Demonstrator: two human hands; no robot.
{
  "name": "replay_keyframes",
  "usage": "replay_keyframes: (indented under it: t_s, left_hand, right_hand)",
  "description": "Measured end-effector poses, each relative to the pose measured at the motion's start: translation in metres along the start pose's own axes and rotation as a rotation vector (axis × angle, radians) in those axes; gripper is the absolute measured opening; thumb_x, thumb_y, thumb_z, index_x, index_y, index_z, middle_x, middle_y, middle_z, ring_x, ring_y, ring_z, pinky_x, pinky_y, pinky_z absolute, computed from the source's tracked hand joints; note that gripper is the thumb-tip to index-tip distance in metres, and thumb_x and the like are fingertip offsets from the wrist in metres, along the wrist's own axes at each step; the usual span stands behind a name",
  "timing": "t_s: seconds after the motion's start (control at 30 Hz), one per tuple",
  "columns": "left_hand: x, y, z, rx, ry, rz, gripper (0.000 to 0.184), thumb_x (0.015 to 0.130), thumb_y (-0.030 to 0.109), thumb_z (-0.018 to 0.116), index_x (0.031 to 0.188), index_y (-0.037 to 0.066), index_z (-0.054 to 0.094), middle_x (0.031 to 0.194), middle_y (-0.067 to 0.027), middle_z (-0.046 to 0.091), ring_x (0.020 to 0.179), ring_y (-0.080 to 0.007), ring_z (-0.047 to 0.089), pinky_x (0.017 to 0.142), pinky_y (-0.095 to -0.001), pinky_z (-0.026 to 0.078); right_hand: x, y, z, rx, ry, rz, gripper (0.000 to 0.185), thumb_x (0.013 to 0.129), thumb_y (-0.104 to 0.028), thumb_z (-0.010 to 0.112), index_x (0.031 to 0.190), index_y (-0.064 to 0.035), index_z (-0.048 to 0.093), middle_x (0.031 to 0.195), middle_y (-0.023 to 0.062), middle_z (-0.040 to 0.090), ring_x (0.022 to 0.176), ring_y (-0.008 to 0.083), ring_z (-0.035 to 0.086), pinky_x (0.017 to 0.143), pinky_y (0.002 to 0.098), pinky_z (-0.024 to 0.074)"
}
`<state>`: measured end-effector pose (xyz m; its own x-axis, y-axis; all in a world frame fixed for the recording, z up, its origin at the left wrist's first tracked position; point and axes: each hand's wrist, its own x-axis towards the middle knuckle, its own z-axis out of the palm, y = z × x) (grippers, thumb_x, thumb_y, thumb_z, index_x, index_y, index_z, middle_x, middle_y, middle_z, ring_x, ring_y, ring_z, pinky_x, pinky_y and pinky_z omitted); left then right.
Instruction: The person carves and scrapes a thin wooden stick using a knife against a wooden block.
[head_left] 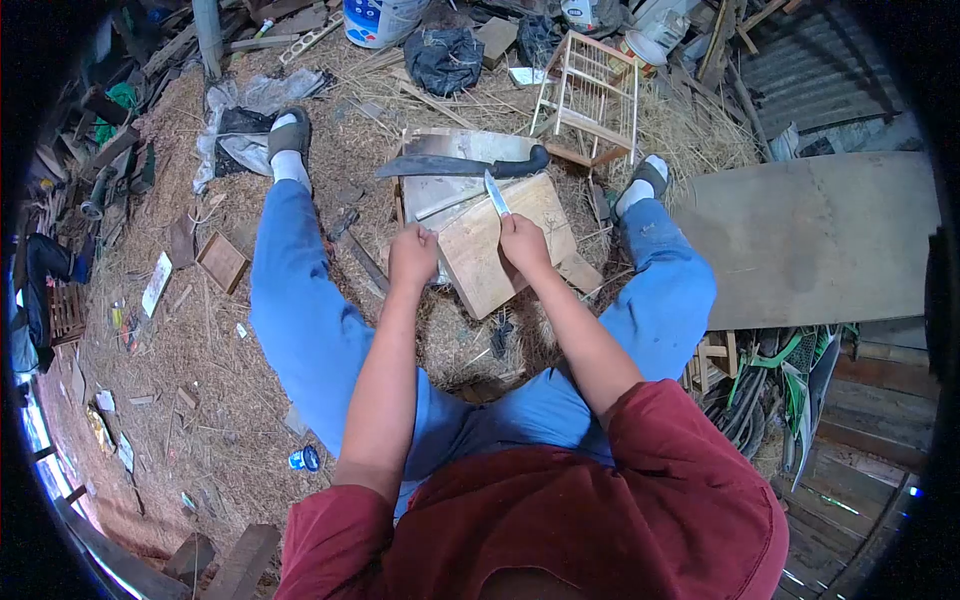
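My right hand (524, 243) grips a small knife (496, 193), its pale blade pointing away from me over a wooden block (485, 250). To the left of the block, my left hand (412, 257) is closed, and whatever its fingers may hold is hidden or too small to name. A large machete (440, 167) with a dark blade and black handle lies across a worn board (450, 145) just beyond both hands. Near the machete, a thin pale strip (448, 206) rests along the block's far edge.
A small wooden frame cage (590, 100) stands beyond the block, near my right foot. At right is a broad flat panel (800, 240). Wood shavings cover the ground, with a small wooden tray (222, 262), a blue can (304, 459) and a black bag (443, 60).
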<state>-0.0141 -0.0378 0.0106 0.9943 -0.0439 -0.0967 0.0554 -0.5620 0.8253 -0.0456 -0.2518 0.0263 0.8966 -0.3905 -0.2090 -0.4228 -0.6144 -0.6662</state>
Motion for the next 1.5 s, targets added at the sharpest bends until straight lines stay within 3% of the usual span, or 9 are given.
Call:
replay_keyframes:
  t_s: [0.2,0.33,0.73,0.93,1.0,1.17,1.27,1.4,1.5]
  left_hand:
    - [0.005,0.002,0.0,0.017,-0.05,-0.033,0.02,0.087,0.018,0.071,0.083,-0.001,0.064,0.076,-0.0208,0.069,0.072,-0.037,0.07,0.069,-0.0443,0.053]
    - [0.003,0.004,0.0,-0.008,-0.054,-0.068,0.019,0.087,0.017,0.071,0.084,0.0,0.065,0.076,-0.0205,0.07,0.072,-0.0364,0.07,0.069,-0.0436,0.054]
    - [0.002,0.006,0.002,-0.01,0.0,-0.078,0.023,0.084,0.019,0.074,0.084,-0.003,0.066,0.079,-0.0222,0.068,0.075,-0.0377,0.069,0.07,-0.0446,0.053]
    - [-0.001,0.007,0.003,0.003,-0.002,-0.038,0.018,0.086,0.017,0.07,0.083,0.001,0.065,0.079,-0.0205,0.07,0.076,-0.0377,0.07,0.071,-0.0451,0.053]
    - [0.0,0.009,0.001,0.013,-0.018,-0.079,0.018,0.087,0.017,0.07,0.083,0.0,0.064,0.079,-0.0203,0.069,0.075,-0.0373,0.069,0.071,-0.0446,0.053]
    - [0.0,0.006,0.002,0.018,-0.004,-0.046,0.018,0.087,0.016,0.07,0.084,0.0,0.064,0.078,-0.02,0.069,0.074,-0.0376,0.069,0.07,-0.045,0.053]
    - [0.003,0.004,0.004,0.0,-0.006,-0.03,0.018,0.087,0.015,0.07,0.084,-0.001,0.064,0.078,-0.0207,0.07,0.075,-0.0382,0.069,0.071,-0.0458,0.054]
    - [0.004,0.001,0.006,0.01,-0.001,0.004,0.018,0.087,0.014,0.07,0.083,-0.002,0.063,0.077,-0.0217,0.069,0.076,-0.0396,0.069,0.072,-0.0471,0.054]
    - [0.004,-0.001,0.009,-0.033,-0.007,-0.03,0.018,0.087,0.013,0.07,0.09,-0.003,0.062,0.082,-0.0231,0.069,0.078,-0.0408,0.069,0.073,-0.0474,0.054]
  right_hand:
    - [-0.027,-0.011,0.003,-0.073,-0.188,-0.048,0.039,0.103,-0.032,0.048,0.095,0.0003,0.067,0.093,0.0299,0.067,0.093,0.0497,0.064,0.083,0.0536,0.0499]
    - [-0.004,-0.004,-0.001,-0.018,-0.029,0.028,0.039,0.103,-0.032,0.047,0.094,0.0004,0.067,0.093,0.0299,0.066,0.091,0.0494,0.063,0.08,0.0543,0.0496]
    - [-0.043,-0.025,0.014,-0.122,-0.176,-0.173,0.039,0.104,-0.032,0.045,0.092,-0.0025,0.067,0.088,0.0282,0.067,0.086,0.0484,0.064,0.078,0.0542,0.0512]
    - [-0.03,-0.019,0.012,-0.027,-0.021,-0.053,0.039,0.103,-0.034,0.047,0.092,-0.0015,0.066,0.086,0.0288,0.066,0.084,0.0487,0.065,0.077,0.0563,0.0508]
    - [-0.055,-0.028,0.018,-0.132,-0.194,-0.172,0.039,0.104,-0.032,0.046,0.091,0.0001,0.065,0.087,0.029,0.067,0.086,0.0487,0.065,0.077,0.0563,0.0508]
    - [-0.029,-0.015,0.019,-0.032,0.013,-0.104,0.038,0.103,-0.032,0.047,0.092,-0.0005,0.066,0.087,0.0304,0.066,0.084,0.0513,0.064,0.077,0.0568,0.0509]
    - [-0.062,-0.031,0.02,-0.159,-0.152,-0.172,0.039,0.105,-0.032,0.046,0.092,-0.0001,0.066,0.087,0.029,0.067,0.085,0.0499,0.064,0.075,0.0568,0.0509]
    - [-0.03,-0.017,0.016,-0.054,0.001,-0.057,0.038,0.104,-0.035,0.046,0.097,-0.0048,0.068,0.086,0.0289,0.067,0.083,0.0496,0.065,0.075,0.0574,0.0514]
    - [-0.052,-0.025,0.016,-0.1,-0.085,-0.095,0.04,0.104,-0.036,0.045,0.097,-0.0042,0.068,0.086,0.0289,0.067,0.083,0.0495,0.065,0.076,0.0574,0.0515]
